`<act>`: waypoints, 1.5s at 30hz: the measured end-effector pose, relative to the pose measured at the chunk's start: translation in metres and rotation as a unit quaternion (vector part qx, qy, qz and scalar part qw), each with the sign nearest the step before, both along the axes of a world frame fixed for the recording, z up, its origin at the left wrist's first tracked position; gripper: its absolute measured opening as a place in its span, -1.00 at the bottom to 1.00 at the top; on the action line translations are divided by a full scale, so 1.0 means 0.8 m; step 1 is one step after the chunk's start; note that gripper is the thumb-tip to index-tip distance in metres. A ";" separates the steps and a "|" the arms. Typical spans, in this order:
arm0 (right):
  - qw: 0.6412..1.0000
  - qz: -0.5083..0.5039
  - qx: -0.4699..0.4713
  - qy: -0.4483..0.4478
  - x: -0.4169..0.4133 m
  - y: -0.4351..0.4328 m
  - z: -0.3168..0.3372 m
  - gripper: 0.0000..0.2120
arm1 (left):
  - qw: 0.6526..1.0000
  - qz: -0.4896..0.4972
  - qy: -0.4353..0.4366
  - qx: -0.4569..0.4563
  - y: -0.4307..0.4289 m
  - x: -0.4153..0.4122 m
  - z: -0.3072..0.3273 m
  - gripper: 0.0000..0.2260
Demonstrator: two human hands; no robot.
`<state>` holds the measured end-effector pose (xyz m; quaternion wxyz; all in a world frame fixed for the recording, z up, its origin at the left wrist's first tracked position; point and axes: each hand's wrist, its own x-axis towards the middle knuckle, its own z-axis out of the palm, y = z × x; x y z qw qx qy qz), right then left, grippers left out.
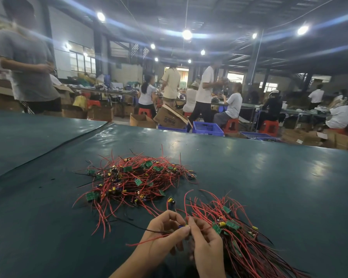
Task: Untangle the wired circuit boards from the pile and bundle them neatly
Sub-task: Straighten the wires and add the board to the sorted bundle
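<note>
Red-wired pile point(137, 181): mid-counter, a thick knot of red and black leads with green boards poking through.
Counter point(269, 177): dark green sheet, glossy under the lamps.
Left hand point(165, 231): grip pinched, thumb and fingertips closed on a small board point(184, 226) with blue and yellow parts.
Right hand point(205, 241): grip pinching that same board from the other side.
Sorted bundle point(239, 237): just beside the right hand, leads running roughly one way toward the near edge.
Stray board point(171, 200): alone, between pile and hands.
Risk: a red lead trails left from the held board toward the pile. Tug too hard and it could drag the knot along or strain a solder joint. The bundle's loose ends could also snag the newcomer.
Count: two hands, one pile, one bundle, one held board, one stray. The pile's boards are well over ten, too tangled to count exactly.
</note>
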<state>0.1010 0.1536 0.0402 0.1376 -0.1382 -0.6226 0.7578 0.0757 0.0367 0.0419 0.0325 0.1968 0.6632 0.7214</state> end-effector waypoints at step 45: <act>0.993 0.031 -0.071 -0.087 0.003 -0.003 0.013 -0.90 | 0.997 0.042 -0.060 0.014 -0.002 -0.008 0.000 -0.79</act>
